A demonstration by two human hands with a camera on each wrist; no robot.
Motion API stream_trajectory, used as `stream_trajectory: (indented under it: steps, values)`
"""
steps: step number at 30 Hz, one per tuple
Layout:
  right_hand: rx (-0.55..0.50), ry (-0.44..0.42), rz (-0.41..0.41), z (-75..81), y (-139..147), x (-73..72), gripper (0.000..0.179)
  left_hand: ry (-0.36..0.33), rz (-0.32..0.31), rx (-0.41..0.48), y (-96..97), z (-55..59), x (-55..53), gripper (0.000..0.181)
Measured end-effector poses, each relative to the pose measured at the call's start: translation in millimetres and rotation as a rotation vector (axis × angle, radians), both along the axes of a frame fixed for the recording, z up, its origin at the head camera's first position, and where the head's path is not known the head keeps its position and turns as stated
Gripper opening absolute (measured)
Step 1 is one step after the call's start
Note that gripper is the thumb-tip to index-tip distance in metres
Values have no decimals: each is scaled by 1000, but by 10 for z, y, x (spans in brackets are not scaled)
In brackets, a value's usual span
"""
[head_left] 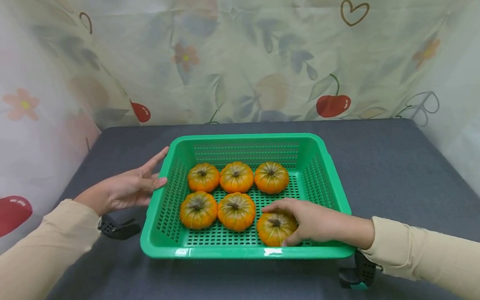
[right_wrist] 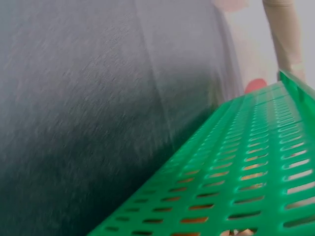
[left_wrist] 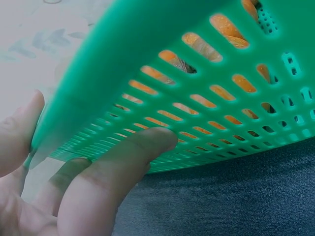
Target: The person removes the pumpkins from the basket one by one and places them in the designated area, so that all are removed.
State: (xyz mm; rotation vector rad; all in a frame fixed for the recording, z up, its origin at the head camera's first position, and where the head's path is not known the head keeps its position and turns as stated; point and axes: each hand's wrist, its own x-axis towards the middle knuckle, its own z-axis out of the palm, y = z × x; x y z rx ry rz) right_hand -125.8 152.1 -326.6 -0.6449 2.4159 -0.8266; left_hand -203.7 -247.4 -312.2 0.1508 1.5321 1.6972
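A green perforated plastic basket [head_left: 251,256] stands on the dark cloth, with several small orange pumpkins in two rows inside. My right hand [head_left: 317,219] reaches over the basket's front right part and holds the front right pumpkin [head_left: 271,231], thumb and fingers around its sides. At the basket's left side, my left hand [head_left: 131,188] touches the outer wall and rim with fairly straight fingers. The left wrist view shows a fingertip [left_wrist: 160,140] against the slotted wall [left_wrist: 197,115]. In the right wrist view the basket wall [right_wrist: 246,147] hides my right hand.
Beside the held pumpkin lies another front pumpkin [head_left: 237,213], and three more [head_left: 236,178] line the back. The table [head_left: 379,168] has a dark grey cover. Patterned curtains [head_left: 233,53] enclose its back and sides. Black wrist devices [head_left: 117,228] sit below both wrists.
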Motion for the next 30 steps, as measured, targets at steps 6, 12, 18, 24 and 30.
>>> stream_trajectory:
  steps: [6,12,18,24,30]
  values:
    - [30,69,19,50,4,30,66,5,0,-4,2,7,2,89]
    - [54,126,20,113,35,63,67,4,-3,-6,7,1,0,89]
    - [42,125,-7,263,75,91,69,6,0,-11,13,11,4,89]
    - [31,134,-44,370,136,103,70,6,4,-14,13,22,7,90]
    - [39,156,-91,519,200,127,70,-1,7,-11,17,14,6,90]
